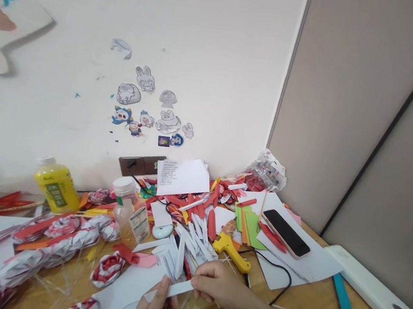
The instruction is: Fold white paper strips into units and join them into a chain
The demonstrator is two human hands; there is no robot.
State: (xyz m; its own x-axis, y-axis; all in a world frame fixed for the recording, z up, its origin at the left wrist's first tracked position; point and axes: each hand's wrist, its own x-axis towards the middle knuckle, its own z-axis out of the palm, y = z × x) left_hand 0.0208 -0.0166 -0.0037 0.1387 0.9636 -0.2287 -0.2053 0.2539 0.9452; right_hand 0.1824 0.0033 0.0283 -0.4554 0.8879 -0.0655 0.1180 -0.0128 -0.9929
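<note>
A narrow folded strip of white paper stretches between my two hands at the front of the table. My left hand pinches its left end, with the thumb on top. At the other end, the fingertips of my right hand are closed on the strip; a bracelet circles that wrist. Just beyond my hands lies a heap of folded white paper pieces. A yellow hot glue gun rests to the right of the heap. Red-and-white paper rosettes lie to the left.
Behind the heap stand a clear jar and a yellow bottle. To the right, a phone lies on white sheets beside a long white device. A black cable curves near my right wrist. A braided paper chain occupies the left.
</note>
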